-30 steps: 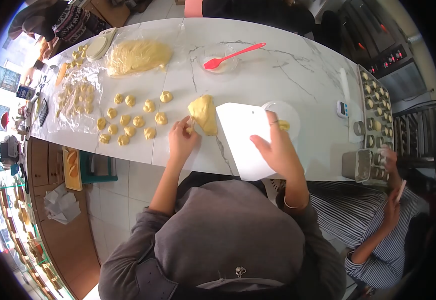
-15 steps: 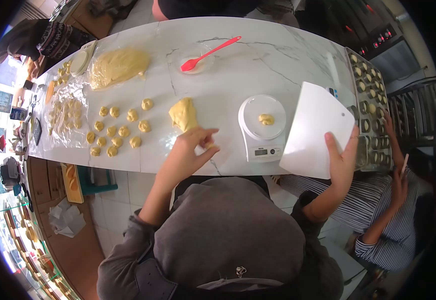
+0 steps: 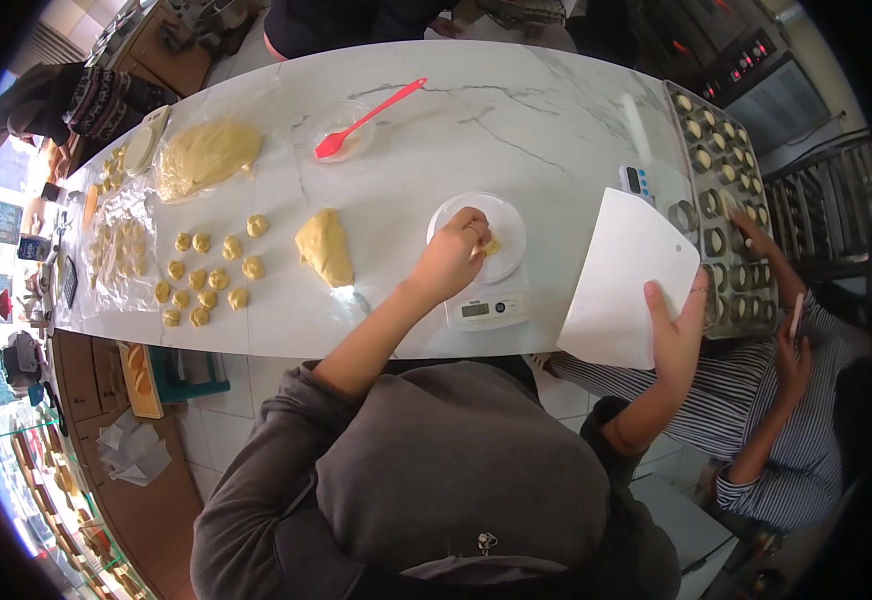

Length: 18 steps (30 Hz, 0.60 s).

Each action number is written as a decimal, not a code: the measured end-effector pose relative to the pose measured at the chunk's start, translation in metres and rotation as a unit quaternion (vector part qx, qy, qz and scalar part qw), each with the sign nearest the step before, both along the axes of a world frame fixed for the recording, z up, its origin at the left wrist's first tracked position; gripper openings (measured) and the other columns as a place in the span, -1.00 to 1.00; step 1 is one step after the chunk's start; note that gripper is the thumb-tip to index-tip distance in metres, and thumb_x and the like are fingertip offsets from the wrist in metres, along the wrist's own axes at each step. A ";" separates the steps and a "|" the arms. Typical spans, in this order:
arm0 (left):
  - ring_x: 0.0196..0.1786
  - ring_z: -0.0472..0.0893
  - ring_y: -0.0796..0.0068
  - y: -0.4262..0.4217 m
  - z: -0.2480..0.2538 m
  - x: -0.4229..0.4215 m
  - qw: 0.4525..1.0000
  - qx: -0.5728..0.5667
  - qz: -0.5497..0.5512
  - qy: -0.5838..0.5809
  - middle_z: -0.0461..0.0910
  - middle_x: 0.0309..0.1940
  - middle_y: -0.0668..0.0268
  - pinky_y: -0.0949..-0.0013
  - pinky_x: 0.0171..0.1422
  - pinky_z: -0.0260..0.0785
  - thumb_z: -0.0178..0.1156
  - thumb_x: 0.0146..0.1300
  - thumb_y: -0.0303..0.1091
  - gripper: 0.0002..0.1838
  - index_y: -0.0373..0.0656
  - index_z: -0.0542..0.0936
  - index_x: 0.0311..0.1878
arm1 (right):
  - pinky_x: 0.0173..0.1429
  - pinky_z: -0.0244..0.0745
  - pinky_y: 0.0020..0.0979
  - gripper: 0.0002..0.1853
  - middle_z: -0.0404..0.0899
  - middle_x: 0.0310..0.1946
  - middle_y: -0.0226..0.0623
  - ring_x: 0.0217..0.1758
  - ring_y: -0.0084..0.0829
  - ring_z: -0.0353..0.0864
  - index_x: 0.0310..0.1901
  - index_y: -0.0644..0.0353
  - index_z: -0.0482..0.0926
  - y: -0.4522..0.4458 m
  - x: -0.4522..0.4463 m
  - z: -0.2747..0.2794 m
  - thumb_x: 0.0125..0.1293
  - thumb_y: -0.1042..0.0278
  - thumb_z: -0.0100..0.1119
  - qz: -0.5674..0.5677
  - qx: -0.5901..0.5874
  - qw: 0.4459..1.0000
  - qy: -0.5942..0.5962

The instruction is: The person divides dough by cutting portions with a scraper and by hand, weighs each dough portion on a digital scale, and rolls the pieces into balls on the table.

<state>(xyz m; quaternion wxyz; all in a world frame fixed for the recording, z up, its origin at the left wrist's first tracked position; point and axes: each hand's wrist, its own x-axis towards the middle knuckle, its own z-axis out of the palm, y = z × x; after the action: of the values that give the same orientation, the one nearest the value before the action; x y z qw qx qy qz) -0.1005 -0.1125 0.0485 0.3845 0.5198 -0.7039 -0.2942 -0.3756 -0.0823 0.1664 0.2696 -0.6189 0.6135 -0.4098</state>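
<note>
Head view: left grip (image 3: 483, 239) bunched closed on dough piece (image 3: 494, 246) over scale (image 3: 507, 222), right grip (image 3: 676, 283) pinching white sheet (image 3: 624, 280).

From where I stand, the left hand (image 3: 456, 255) has left the big dough lump (image 3: 324, 245), which now sits well apart to its left, and has come over the scale (image 3: 488, 312), fingers down at the small dough piece (image 3: 493, 245). The right hand (image 3: 676, 335) has swung the white sheet (image 3: 621, 280) off the scale, out to the left hand's right. Beyond it, a co-worker's hand (image 3: 751, 232) has reached farther over the tray (image 3: 691, 172).
</note>
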 end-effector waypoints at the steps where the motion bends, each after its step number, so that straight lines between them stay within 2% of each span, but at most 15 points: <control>1: -0.09 0.54 0.19 0.001 -0.001 0.000 1.000 0.008 -0.005 -0.011 0.47 -0.13 0.29 0.23 -0.04 0.43 0.23 -0.09 -0.60 -0.73 -0.22 0.54 -0.24 | 0.16 0.25 -0.38 -0.49 0.42 -0.02 -0.11 0.03 -0.35 0.38 0.17 0.34 0.22 -0.001 -0.003 0.000 0.21 0.41 0.14 0.003 0.002 1.000 -0.001; 2: -0.06 0.52 0.18 0.003 -0.002 0.000 1.000 0.016 -0.009 -0.023 0.48 -0.12 0.31 0.21 -0.01 0.41 0.24 -0.09 -0.58 -0.75 -0.21 0.55 -0.25 | 0.16 0.26 -0.38 -0.49 0.42 -0.02 -0.11 0.03 -0.35 0.39 0.16 0.34 0.22 -0.002 -0.007 0.000 0.21 0.41 0.14 0.001 0.001 1.000 -0.001; 5: 0.01 0.45 0.26 0.009 0.014 0.001 0.984 -0.094 0.001 -0.154 0.50 -0.10 0.39 0.19 0.05 0.29 0.24 -0.06 -0.48 -0.79 -0.14 0.60 -0.27 | 0.15 0.27 -0.37 -0.49 0.43 -0.03 -0.10 0.03 -0.34 0.40 0.16 0.34 0.23 -0.006 -0.016 -0.003 0.20 0.40 0.14 0.001 -0.004 1.000 -0.002; 8: 0.04 0.38 0.33 0.012 0.019 -0.001 0.982 -0.083 0.035 -0.167 0.50 -0.11 0.42 0.22 0.04 0.21 0.26 -0.04 -0.41 -0.80 -0.06 0.64 -0.27 | 0.15 0.28 -0.36 -0.49 0.42 -0.02 -0.10 0.03 -0.34 0.40 0.16 0.34 0.24 -0.011 -0.023 -0.004 0.20 0.40 0.15 0.011 -0.010 1.000 -0.001; 11: 0.01 0.39 0.32 0.007 0.004 -0.004 0.972 -0.096 0.081 -0.197 0.50 -0.10 0.42 0.25 -0.01 0.21 0.27 -0.04 -0.39 -0.80 -0.01 0.66 -0.27 | 0.16 0.27 -0.36 -0.49 0.42 -0.01 -0.10 0.04 -0.34 0.40 0.16 0.34 0.25 -0.014 -0.028 -0.005 0.20 0.40 0.15 0.024 -0.013 1.000 0.007; 14: 0.04 0.38 0.31 0.006 0.001 -0.007 0.970 -0.079 0.119 -0.197 0.49 -0.07 0.40 0.22 0.05 0.21 0.27 -0.01 -0.37 -0.81 0.00 0.66 -0.25 | 0.17 0.26 -0.36 -0.48 0.41 -0.01 -0.11 0.04 -0.34 0.39 0.16 0.34 0.24 -0.015 -0.030 -0.006 0.20 0.39 0.15 0.032 -0.012 0.999 0.019; 18: 0.01 0.41 0.29 0.015 0.007 -0.005 0.975 -0.130 0.152 -0.101 0.48 -0.06 0.33 0.22 0.06 0.26 0.26 0.03 -0.42 -0.77 -0.07 0.64 -0.18 | 0.18 0.25 -0.37 -0.47 0.40 0.01 -0.10 0.06 -0.33 0.38 0.17 0.34 0.23 -0.016 -0.036 -0.010 0.21 0.38 0.15 0.034 -0.013 0.999 0.017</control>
<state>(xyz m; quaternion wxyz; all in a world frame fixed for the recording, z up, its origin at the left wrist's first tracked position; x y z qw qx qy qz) -0.1057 -0.0973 0.0555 0.4160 0.5931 -0.6841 -0.0850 -0.4112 -0.0984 0.1568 0.2649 -0.6495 0.5914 -0.3977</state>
